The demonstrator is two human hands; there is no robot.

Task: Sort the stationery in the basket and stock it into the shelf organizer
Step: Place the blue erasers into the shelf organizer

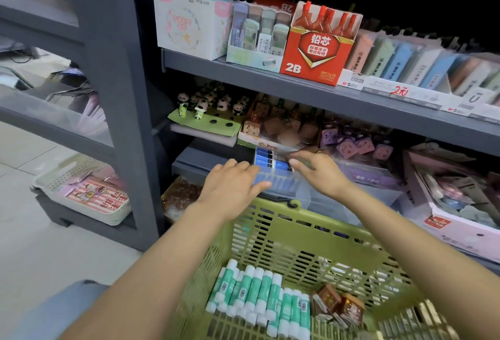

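Observation:
A green plastic basket sits in front of me and holds several white-and-green glue sticks and a few small brown boxes. On the lower shelf stands a clear plastic organizer with a row of blue-and-white sticks inside. My left hand grips the organizer's left front edge, thumb along its front wall. My right hand reaches over the organizer, and its blurred fingertips touch the blue sticks. Whether it pinches one is unclear.
Grey metal shelves carry a red 2B lead box, panda toppers, brown and purple character items, and a pink box at right. A white tray of striped packets sits low on the left rack.

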